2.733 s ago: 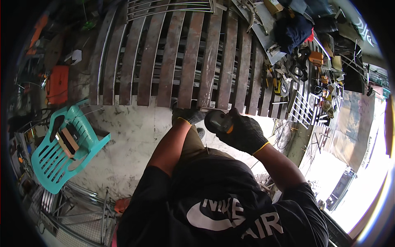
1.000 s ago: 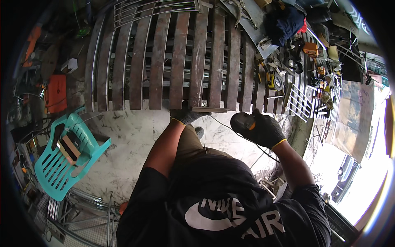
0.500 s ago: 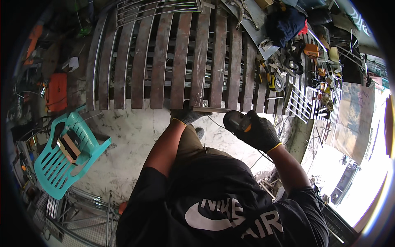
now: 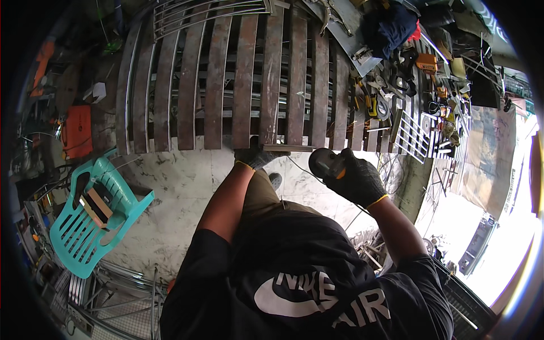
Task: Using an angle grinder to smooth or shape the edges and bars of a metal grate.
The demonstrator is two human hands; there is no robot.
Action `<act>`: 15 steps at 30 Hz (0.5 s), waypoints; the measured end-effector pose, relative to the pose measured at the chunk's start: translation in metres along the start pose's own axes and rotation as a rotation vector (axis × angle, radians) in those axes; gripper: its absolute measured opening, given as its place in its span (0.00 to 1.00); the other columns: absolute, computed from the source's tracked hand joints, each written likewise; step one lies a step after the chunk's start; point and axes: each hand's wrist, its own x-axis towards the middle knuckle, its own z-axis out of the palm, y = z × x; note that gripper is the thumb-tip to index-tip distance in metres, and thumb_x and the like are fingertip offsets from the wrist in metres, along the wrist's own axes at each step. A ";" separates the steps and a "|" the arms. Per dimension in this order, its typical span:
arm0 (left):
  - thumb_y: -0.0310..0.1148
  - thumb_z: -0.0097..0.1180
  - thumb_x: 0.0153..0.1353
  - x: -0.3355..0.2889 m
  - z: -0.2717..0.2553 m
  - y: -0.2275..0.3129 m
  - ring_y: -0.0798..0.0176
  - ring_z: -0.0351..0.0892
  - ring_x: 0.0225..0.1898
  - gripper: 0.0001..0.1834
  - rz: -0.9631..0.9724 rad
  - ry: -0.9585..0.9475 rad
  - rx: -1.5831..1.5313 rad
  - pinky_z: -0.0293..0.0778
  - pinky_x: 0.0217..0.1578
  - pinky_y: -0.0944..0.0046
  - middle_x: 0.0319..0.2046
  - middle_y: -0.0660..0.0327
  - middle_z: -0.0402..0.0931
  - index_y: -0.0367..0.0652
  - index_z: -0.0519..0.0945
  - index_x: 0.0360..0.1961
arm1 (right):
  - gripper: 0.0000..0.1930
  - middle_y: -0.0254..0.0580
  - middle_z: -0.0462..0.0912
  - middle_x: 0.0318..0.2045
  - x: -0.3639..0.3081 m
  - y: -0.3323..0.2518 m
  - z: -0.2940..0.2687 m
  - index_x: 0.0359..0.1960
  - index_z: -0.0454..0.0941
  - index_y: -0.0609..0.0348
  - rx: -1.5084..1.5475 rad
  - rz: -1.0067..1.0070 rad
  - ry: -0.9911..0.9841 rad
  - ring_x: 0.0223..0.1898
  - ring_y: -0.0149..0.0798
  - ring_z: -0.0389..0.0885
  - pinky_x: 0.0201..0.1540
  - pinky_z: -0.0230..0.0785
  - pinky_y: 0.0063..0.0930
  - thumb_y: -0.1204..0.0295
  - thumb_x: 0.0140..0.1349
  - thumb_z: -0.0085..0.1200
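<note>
Gripping grinder (image 4: pixel 324 163): right hand (image 4: pixel 361 180), now nearer bar (image 4: pixel 292 148), seemingly within working reach; left hand (image 4: pixel 255 157) clasps bar at table (image 4: pixel 216 96)'s near edge.

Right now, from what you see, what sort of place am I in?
Most likely a metal workshop: you stand at a slatted bench, your gloved right hand holds a power tool, and metal tubes lie at the picture's lower left.
</note>
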 end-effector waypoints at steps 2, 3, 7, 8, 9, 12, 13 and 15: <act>0.83 0.57 0.74 -0.003 0.005 -0.002 0.63 0.91 0.54 0.39 -0.031 -0.001 0.023 0.89 0.55 0.48 0.52 0.71 0.90 0.62 0.85 0.63 | 0.42 0.63 0.95 0.41 -0.004 0.003 -0.005 0.64 0.74 0.55 -0.024 0.031 -0.007 0.46 0.74 0.95 0.49 0.87 0.65 0.43 0.61 0.83; 0.83 0.56 0.74 -0.005 0.009 -0.004 0.63 0.91 0.54 0.39 -0.048 -0.004 0.035 0.89 0.55 0.48 0.52 0.71 0.90 0.62 0.84 0.63 | 0.42 0.63 0.95 0.41 -0.005 0.003 -0.005 0.64 0.74 0.56 -0.012 0.019 -0.002 0.46 0.74 0.95 0.49 0.87 0.65 0.43 0.61 0.83; 0.83 0.55 0.75 -0.015 0.027 -0.012 0.63 0.91 0.55 0.40 -0.089 -0.017 0.083 0.89 0.57 0.48 0.54 0.71 0.90 0.62 0.83 0.65 | 0.42 0.64 0.95 0.41 -0.003 -0.001 -0.001 0.63 0.74 0.57 -0.004 -0.011 0.013 0.45 0.74 0.95 0.47 0.87 0.65 0.43 0.62 0.83; 0.83 0.54 0.76 -0.017 0.031 -0.014 0.64 0.91 0.56 0.40 -0.095 -0.018 0.096 0.89 0.57 0.48 0.54 0.71 0.90 0.62 0.83 0.66 | 0.42 0.64 0.95 0.40 -0.001 -0.002 0.001 0.63 0.74 0.57 -0.011 -0.022 0.020 0.44 0.74 0.95 0.46 0.87 0.65 0.43 0.62 0.83; 0.83 0.54 0.76 -0.018 0.034 -0.015 0.64 0.91 0.56 0.40 -0.096 -0.022 0.110 0.89 0.58 0.48 0.54 0.71 0.89 0.62 0.83 0.66 | 0.42 0.64 0.95 0.41 0.001 -0.003 0.002 0.64 0.73 0.57 -0.009 -0.026 0.021 0.44 0.74 0.95 0.47 0.87 0.65 0.43 0.62 0.82; 0.83 0.53 0.77 -0.017 0.034 -0.014 0.64 0.90 0.57 0.40 -0.111 -0.083 0.118 0.89 0.59 0.48 0.56 0.71 0.89 0.62 0.82 0.68 | 0.42 0.64 0.95 0.42 0.003 -0.006 0.007 0.65 0.73 0.57 0.007 -0.044 0.013 0.45 0.75 0.95 0.47 0.87 0.66 0.43 0.63 0.82; 0.83 0.52 0.77 -0.016 0.030 -0.012 0.64 0.90 0.58 0.40 -0.121 -0.129 0.104 0.89 0.59 0.48 0.56 0.71 0.89 0.62 0.82 0.69 | 0.42 0.64 0.95 0.42 0.003 -0.006 0.008 0.65 0.72 0.57 0.010 -0.039 0.003 0.45 0.75 0.95 0.47 0.87 0.66 0.43 0.63 0.82; 0.90 0.52 0.70 -0.008 0.019 -0.008 0.59 0.83 0.68 0.52 -0.181 -0.281 -0.012 0.82 0.67 0.45 0.66 0.66 0.83 0.60 0.77 0.76 | 0.43 0.64 0.95 0.42 0.004 -0.008 0.010 0.66 0.72 0.57 0.012 -0.048 0.003 0.45 0.75 0.95 0.47 0.87 0.66 0.43 0.63 0.82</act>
